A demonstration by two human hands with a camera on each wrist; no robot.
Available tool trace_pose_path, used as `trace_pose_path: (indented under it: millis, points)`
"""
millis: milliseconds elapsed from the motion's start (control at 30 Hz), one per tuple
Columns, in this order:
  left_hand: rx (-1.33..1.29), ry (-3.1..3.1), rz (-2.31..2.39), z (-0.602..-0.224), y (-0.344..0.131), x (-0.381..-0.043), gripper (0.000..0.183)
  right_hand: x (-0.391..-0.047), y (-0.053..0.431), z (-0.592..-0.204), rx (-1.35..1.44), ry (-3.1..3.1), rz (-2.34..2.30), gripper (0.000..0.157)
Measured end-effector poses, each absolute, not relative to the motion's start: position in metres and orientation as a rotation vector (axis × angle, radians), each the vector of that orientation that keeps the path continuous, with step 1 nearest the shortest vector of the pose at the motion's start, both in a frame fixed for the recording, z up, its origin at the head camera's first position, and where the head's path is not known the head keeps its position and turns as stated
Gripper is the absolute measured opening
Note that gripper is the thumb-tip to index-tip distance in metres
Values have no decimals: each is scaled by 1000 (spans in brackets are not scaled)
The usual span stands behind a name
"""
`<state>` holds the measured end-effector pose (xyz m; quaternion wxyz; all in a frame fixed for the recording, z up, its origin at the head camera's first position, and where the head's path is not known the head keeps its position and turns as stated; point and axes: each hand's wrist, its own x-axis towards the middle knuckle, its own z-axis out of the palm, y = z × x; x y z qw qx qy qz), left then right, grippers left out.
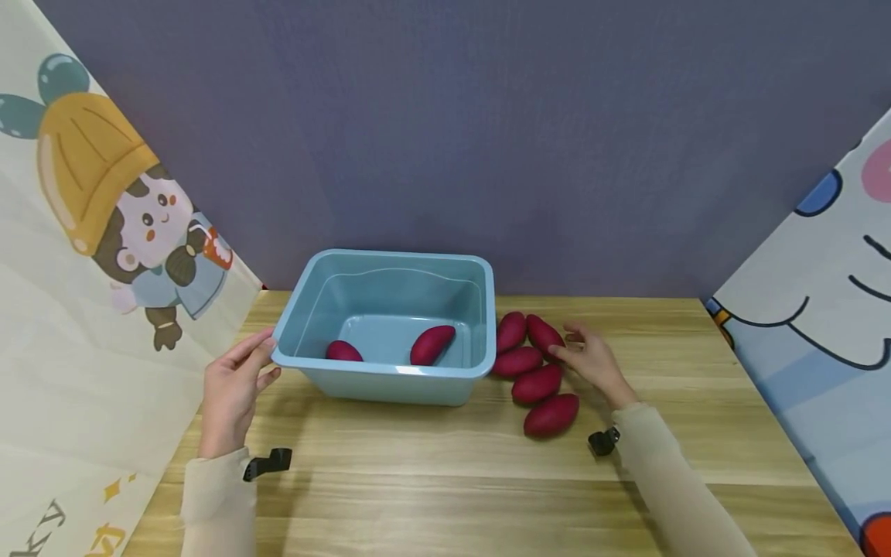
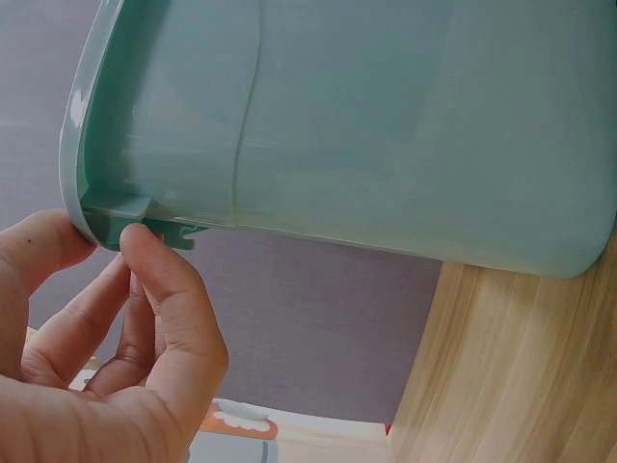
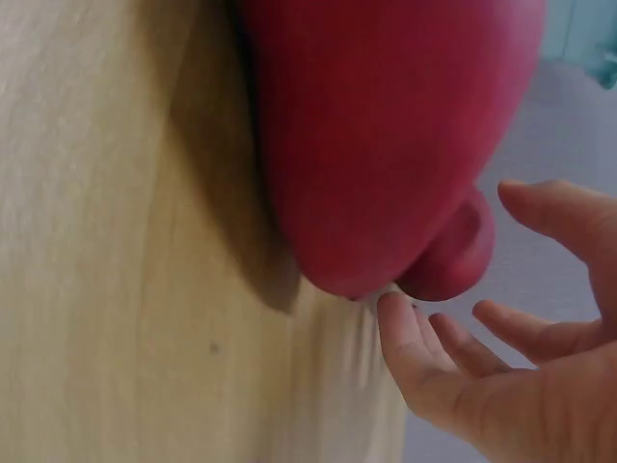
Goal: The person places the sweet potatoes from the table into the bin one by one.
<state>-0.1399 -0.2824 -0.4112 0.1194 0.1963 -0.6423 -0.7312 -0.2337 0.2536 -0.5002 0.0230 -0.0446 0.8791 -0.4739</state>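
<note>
A light blue plastic bin (image 1: 390,385) stands on the table with two dark red sweet potatoes inside, one (image 1: 432,345) toward the right and one (image 1: 344,351) partly hidden by the front wall. My left hand (image 1: 233,391) pinches the bin's left rim between thumb and fingers, seen close in the left wrist view at the rim corner (image 2: 96,217). Several more sweet potatoes (image 1: 551,415) lie in a cluster right of the bin. At the cluster's far right, my right hand (image 1: 592,363) has thumb and fingers spread beside one sweet potato (image 1: 544,336); whether they touch it is unclear.
The wooden table (image 1: 418,495) extends in front of the bin and to the right. A dark grey-blue backdrop (image 1: 487,139) rises behind the bin. Printed cartoon cloths (image 1: 63,371) flank both sides. Each wrist wears a small black camera.
</note>
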Motion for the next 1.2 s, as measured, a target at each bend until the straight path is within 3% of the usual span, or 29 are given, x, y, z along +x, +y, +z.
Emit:
trace_pose_path:
  millis: [300, 800, 1200]
  points:
    - [565, -1863, -2149, -413, -282, -139, 40, -237, 254, -509, 3, 2429, -1697, 72]
    - [552, -1853, -2152, -412, -281, -139, 42, -238, 258, -510, 77, 2349, -1792, 65]
    - [567, -1858, -2142, -411, -282, -139, 43, -235, 254, -472, -2, 2311, -1904, 64]
